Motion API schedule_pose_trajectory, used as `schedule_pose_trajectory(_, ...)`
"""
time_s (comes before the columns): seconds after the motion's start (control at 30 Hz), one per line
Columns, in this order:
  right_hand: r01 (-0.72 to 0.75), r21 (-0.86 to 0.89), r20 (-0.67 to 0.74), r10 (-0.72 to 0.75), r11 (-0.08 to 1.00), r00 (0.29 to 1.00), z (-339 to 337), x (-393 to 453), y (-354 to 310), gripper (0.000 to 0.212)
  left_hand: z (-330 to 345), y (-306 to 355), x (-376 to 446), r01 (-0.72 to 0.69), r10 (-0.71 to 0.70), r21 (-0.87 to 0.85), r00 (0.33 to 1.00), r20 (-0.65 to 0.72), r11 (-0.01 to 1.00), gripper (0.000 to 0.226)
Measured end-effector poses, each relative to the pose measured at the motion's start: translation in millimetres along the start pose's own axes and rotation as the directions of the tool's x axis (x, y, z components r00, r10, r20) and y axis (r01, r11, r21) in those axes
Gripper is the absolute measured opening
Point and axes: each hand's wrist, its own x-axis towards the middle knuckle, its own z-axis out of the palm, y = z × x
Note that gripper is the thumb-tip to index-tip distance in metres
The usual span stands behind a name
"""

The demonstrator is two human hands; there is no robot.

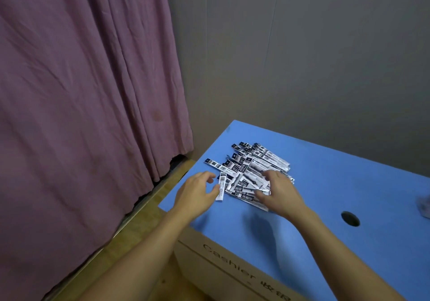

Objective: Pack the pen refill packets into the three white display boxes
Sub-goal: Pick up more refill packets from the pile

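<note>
A loose pile of black-and-white pen refill packets (251, 168) lies on the blue tabletop (337, 172) near its far left corner. My right hand (279, 193) sits on the near right side of the pile, fingers and thumb curled round a few packets. My left hand (197, 191) hovers at the pile's left edge with curved fingers and a gap between thumb and index; its thumb is right next to one single packet (220, 188) and holds nothing. No white display box is in view.
A round hole (350, 218) is cut in the tabletop at the right. A blurred pale object (424, 204) shows at the right edge. The table's cardboard side (223, 265) reads "Cashier". A purple curtain (81, 91) hangs at the left, a grey wall behind.
</note>
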Motion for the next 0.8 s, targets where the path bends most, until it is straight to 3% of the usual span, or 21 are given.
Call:
schedule_pose_trajectory(0.5,-0.148,0.018,0.03,0.147,0.989,0.989,8,109,54,0.055,43,11,147,-0.059,0.053,0.036,0.986,0.157,0.998,0.029)
schedule_pose_trajectory(0.8,-0.296,0.066,-0.046,0.299,0.953,0.953,-5,117,84,0.051,72,30,212,0.168,-0.169,0.028,0.946,0.277,0.985,0.018)
